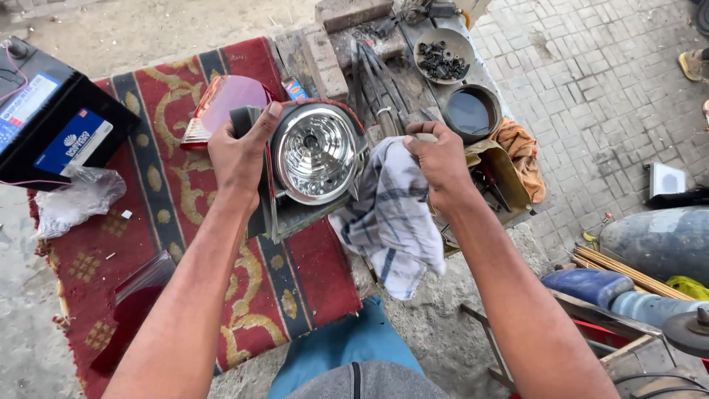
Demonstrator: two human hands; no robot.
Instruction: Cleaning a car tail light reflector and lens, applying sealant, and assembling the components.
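Hiding behind left hand (pixel 238 151), lamp housing (pixel 314 159) edge; right hand (pixel 439 162) in cloth (pixel 391 214).

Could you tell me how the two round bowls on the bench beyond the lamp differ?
The farther bowl holds a heap of small dark nuts and bolts; the nearer bowl holds dark liquid. The farther has a shallow, pale, dusty inside; the nearer looks deeper, with a thick rim. Both are round and open-topped.

One head-worn camera looks steeply down, close over the workbench (pixel 336 52).
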